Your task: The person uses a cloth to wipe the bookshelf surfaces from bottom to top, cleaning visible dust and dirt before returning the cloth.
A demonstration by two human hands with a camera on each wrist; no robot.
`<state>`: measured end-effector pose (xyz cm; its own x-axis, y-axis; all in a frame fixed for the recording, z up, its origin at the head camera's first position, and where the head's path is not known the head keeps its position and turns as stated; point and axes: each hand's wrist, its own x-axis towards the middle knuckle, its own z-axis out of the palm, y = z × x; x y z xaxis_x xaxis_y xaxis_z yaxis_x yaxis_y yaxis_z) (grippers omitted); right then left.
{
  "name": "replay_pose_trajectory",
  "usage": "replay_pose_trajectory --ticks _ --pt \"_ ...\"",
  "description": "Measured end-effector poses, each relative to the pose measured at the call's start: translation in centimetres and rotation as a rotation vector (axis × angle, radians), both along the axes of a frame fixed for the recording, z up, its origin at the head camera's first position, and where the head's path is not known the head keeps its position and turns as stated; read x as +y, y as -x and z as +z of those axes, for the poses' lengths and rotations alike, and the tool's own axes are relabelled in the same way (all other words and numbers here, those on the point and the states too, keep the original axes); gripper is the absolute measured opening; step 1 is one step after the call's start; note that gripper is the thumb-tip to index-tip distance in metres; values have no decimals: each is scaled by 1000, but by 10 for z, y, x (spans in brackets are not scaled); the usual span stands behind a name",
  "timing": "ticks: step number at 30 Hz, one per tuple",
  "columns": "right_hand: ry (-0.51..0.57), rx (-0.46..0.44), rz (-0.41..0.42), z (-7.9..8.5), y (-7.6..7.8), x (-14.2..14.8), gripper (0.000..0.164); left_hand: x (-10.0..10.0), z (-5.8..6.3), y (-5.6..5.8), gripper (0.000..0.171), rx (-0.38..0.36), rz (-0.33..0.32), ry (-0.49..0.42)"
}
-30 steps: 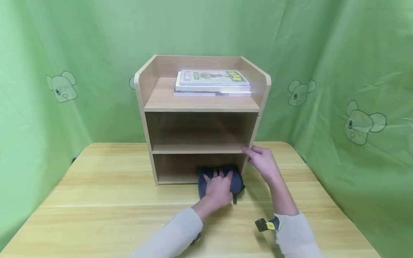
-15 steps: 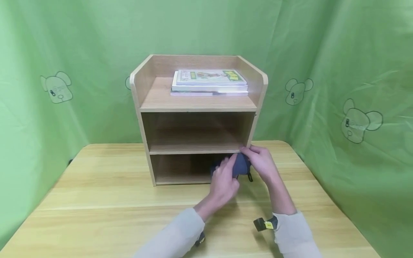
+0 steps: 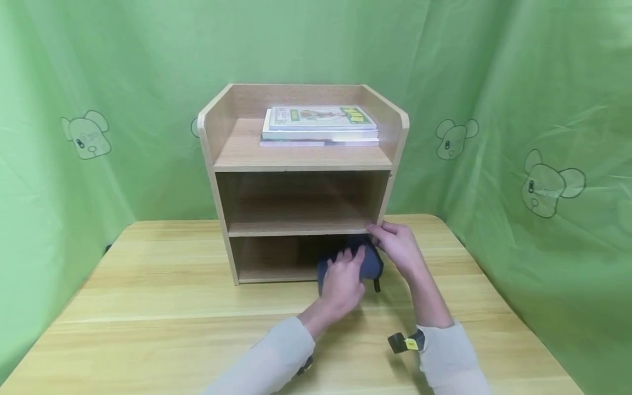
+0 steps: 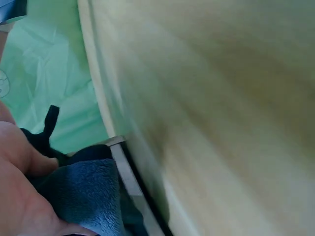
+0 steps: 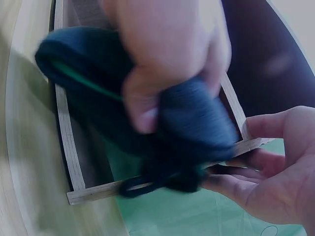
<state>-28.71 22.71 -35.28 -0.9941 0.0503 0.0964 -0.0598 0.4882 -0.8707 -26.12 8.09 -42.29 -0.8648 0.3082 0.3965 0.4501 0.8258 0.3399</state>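
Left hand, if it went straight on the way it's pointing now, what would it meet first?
The left hand would first meet the dark blue cloth item in its grip; beyond that, probably the shelf unit near its lower right end, though depth is unclear.

From the person's head, one view faced forward and down, taking in the shelf (image 3: 303, 160) from farther back. Both wrist views sat close and tilted — the left mostly facing the tabletop (image 4: 221, 123), the right the shelf's lower corner — and shared the blue cloth item (image 5: 194, 123).
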Motion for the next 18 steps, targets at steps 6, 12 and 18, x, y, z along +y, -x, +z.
replay_pose_trajectory --ticks 6,12,18 --pt "14 -21 10 0 -1 0 53 1 -17 1 82 -46 31 198" --pt "30 -33 22 2 -1 0 57 4 -18 2 75 -111 47 321" --pt "29 -28 26 1 -2 0 57 7 -8 0 69 -226 51 347"
